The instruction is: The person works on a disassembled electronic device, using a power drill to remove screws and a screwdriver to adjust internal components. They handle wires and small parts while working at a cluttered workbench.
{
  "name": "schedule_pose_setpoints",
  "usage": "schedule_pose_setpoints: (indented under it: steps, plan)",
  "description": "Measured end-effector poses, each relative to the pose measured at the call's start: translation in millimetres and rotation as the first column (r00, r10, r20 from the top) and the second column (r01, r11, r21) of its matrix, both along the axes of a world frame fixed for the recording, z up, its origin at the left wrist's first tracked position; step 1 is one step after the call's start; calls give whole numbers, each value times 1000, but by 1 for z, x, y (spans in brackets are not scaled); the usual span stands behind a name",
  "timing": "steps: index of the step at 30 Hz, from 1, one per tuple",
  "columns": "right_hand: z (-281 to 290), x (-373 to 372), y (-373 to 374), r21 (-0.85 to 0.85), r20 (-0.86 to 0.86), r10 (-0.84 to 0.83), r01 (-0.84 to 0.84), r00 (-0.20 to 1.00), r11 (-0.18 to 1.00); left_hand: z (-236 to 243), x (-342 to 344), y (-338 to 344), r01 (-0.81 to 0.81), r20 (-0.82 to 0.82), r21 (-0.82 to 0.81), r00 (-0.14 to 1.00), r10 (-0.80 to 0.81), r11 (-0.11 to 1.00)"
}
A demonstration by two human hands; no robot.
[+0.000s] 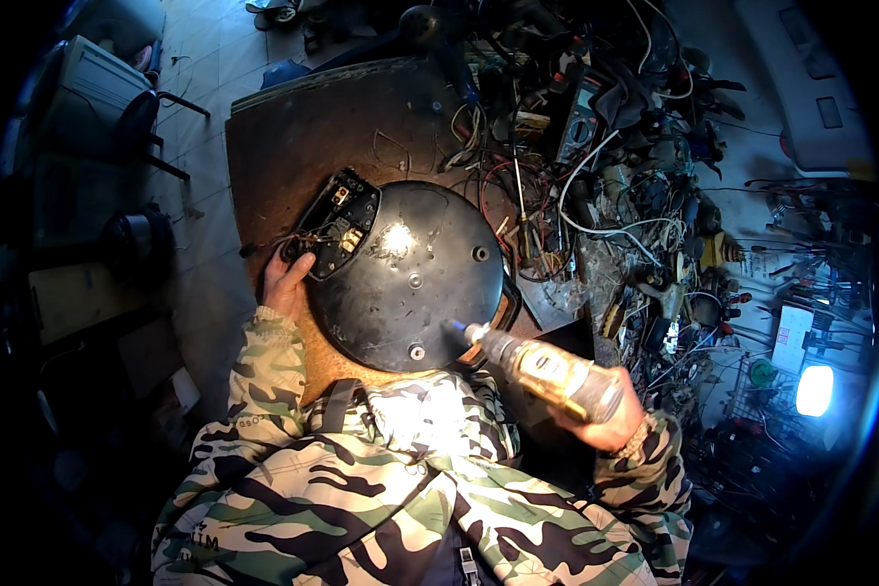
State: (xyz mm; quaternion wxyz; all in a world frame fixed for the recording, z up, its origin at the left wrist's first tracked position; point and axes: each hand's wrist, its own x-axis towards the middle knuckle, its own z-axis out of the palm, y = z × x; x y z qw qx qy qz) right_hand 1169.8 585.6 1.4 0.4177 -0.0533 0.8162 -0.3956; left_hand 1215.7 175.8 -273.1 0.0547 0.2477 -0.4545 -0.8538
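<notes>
A round black appliance (391, 313), perhaps an electric pan, lies with its underside up on the bench edge near my lap. Its curved control housing (330, 227) at the upper left is open, showing wires and light connectors. My left hand (285, 283) grips the near corner of that housing, thumb on top and fingers partly hidden. In my right hand (615, 425) is a yellow and black power screwdriver (552, 376), its blue-tipped bit (458, 325) pointing left over the lower right of the disc. Whether the bit touches the surface I cannot tell.
A brown bench top (293, 132) extends behind the appliance. Tangled wires and tools crowd the right side, with a multimeter (580, 122) and a screwdriver (524, 234) among them. A bright lamp (815, 391) glows at the far right. Tiled floor (200, 156) shows at left.
</notes>
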Motion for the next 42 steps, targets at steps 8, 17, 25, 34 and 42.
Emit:
schedule_pose_setpoints:
  steps: [8, 17, 25, 34, 42]
  plan:
    - [-30, 35, -13, -27, -237, 292, -307, 926, 951, -9, 2, -5, 33, 18, -31, 999, -32, 999]
    - [-37, 49, -41, 379, -278, 559, -445, 781, 811, 0, 0, 0, 14, 15, -17, 1000, -14, 1000]
    - [-38, 39, -68, 441, -343, 672, -519, 657, 732, -12, 3, -5, 11, 51, -37, 999, -9, 999]
    - [-27, 36, -89, 452, -201, 756, -625, 623, 636, -6, 3, 1, -41, 54, -56, 998, 44, 998]
    - [-22, 38, -96, 488, -68, 784, -665, 618, 566, -8, 3, 3, -59, 44, -48, 997, 61, 997]
